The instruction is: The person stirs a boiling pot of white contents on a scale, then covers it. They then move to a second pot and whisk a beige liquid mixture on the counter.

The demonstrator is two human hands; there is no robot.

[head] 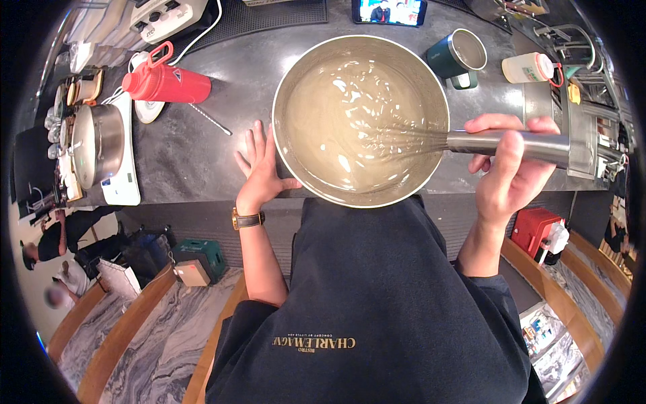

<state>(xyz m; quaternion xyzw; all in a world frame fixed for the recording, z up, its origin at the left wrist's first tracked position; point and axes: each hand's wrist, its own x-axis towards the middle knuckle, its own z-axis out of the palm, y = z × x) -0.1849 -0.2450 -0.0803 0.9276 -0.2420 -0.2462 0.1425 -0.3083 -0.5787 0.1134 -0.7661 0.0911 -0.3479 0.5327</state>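
Observation:
A large round metal bowl (291, 81) sits near the counter's front edge. Glossy, pale beige liquid mixture (323, 113) fills much of it. My right hand (509, 161) grips the thick steel handle of a balloon whisk (504, 144). The whisk lies nearly flat across the bowl's right rim, its wires partly sunk in the mixture. On the left, my left hand (262, 169) is spread against the bowl's outer side, fingers apart and thumb pointing toward its lower edge. Whether the palm also rests on the counter is unclear.
A red bottle (171, 83) and a twisted metal stick (212, 120) lie left on the dark counter (202, 156). A steel pot (108, 144) stands on a white scale (130, 177). Beyond the bowl are a phone (388, 11), green mug (446, 55) and translucent bottle (525, 68).

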